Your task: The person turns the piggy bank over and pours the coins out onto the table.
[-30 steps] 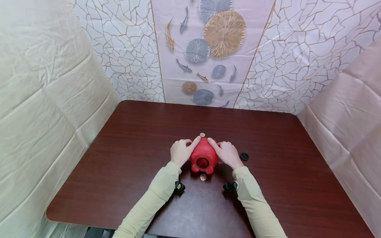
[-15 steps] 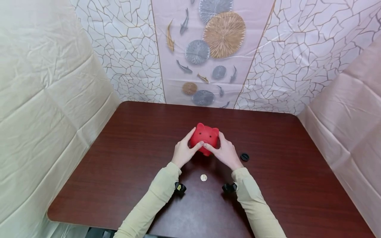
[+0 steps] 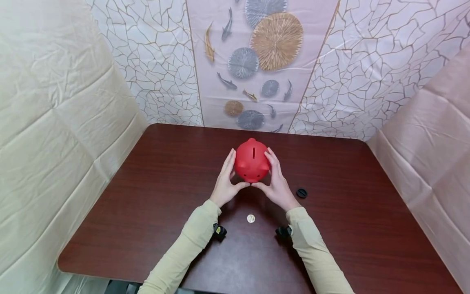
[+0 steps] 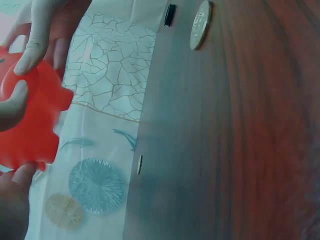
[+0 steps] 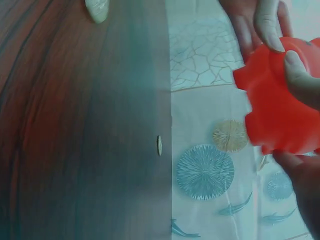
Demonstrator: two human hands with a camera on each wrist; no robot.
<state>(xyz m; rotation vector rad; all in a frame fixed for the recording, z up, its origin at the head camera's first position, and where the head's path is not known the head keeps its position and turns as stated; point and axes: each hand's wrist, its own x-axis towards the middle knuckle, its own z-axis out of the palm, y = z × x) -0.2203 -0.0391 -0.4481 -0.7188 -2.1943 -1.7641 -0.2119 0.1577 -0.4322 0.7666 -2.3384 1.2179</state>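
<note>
A red piggy bank is lifted clear of the table, its coin slot facing up and its snout toward the person. My left hand holds it from the left, my right hand from the right. Both thumbs meet at the snout, and the fingers spread along the sides. In the left wrist view, the bank's legs point at the table. A coin lies nearer the person, below the hands. Another coin lies farther back; in the head view the bank hides it.
A round black plug rests on the dark wooden table, right of the right hand. Patterned cloth hangs behind the table's far edge, with pale cloth along both sides. Black wrist cameras sit under the sleeves.
The piggy bank has been turned from its underside hole facing the person to slot-up, and raised. The thumbs have moved down to the snout. Coin and plug have not moved.
</note>
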